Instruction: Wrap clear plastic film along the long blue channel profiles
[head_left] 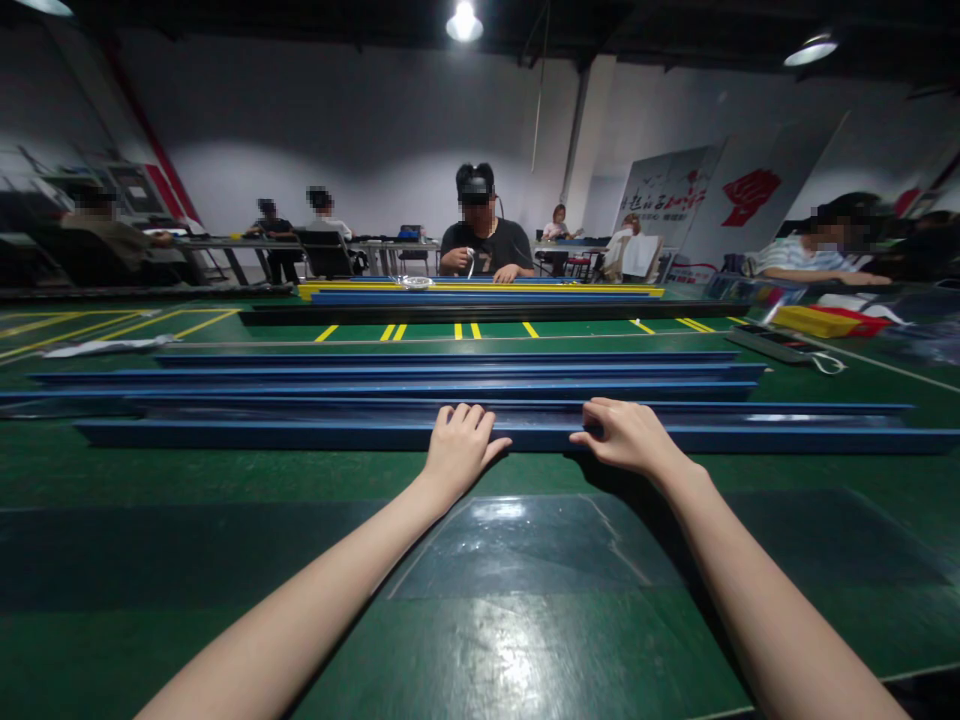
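Observation:
A long blue channel (300, 436) lies across the green table (495, 640), nearest to me. My left hand (461, 445) rests over its near wall left of the middle, fingers bent over the edge and thumb stretched to the right. To the right, my right hand (626, 435) is at the same channel, its fingers curled and the thumb on the near wall, in a grip on the edge. Clear plastic film (525, 545) lies flat on the table in front of the channel, partly beneath my forearms.
More blue channels (450, 372) lie parallel behind. Further back are a black strip (480, 314), a yellow strip (480, 290) and a seated person (487, 240). At right lie a dark flat device (780, 343), a yellow tray (814, 321) and another person's arm (832, 275).

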